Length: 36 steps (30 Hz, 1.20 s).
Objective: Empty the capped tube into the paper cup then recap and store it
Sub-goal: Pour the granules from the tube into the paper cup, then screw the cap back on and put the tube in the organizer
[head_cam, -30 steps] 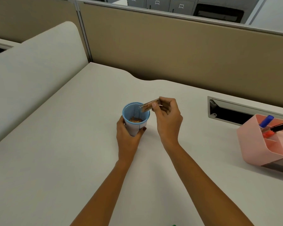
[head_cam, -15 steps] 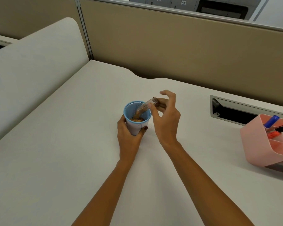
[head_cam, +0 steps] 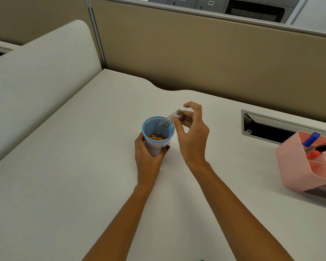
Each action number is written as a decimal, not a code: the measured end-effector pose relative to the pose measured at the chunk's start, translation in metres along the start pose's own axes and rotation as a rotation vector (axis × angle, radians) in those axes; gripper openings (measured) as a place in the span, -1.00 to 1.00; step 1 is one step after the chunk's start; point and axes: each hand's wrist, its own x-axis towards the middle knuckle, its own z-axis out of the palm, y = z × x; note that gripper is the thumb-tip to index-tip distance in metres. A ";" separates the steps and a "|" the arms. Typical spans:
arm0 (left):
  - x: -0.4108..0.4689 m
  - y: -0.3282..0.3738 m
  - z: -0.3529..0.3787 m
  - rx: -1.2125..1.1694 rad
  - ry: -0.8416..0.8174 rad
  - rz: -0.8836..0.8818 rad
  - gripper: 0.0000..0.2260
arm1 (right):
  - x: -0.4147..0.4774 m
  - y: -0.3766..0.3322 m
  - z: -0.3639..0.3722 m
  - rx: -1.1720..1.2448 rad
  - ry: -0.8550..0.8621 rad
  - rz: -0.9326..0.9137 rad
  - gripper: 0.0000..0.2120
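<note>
Paper cup (head_cam: 158, 135), blue inside with orange-brown bits at its bottom, is gripped by the left hand (head_cam: 148, 157) on the white desk (head_cam: 64, 176), while the right hand (head_cam: 191, 137) pinches the clear tube (head_cam: 170, 117) tilted mouth-down over its rim, and a pink organizer (head_cam: 297, 166) holds pens at far right.

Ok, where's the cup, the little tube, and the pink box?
paper cup (head_cam: 157, 147), head view, on its white outer wall.
tube (head_cam: 170, 117), head view, on its clear middle.
pink box (head_cam: 294, 166), head view, on its front wall.

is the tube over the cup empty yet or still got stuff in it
Looks empty: the tube, tipped mouth-down into the paper cup by the right hand, shows clear walls, and orange-brown granules lie in the cup.
</note>
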 end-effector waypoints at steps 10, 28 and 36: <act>-0.001 0.001 -0.001 0.005 -0.020 -0.008 -0.30 | -0.003 -0.001 -0.003 0.047 0.019 0.086 -0.63; -0.106 0.034 -0.025 0.259 -0.232 -0.032 -0.51 | -0.074 -0.045 -0.101 0.372 0.369 0.524 -0.68; -0.176 0.063 -0.047 0.256 -0.588 0.106 -0.78 | -0.142 -0.045 -0.140 0.389 0.461 0.679 -0.78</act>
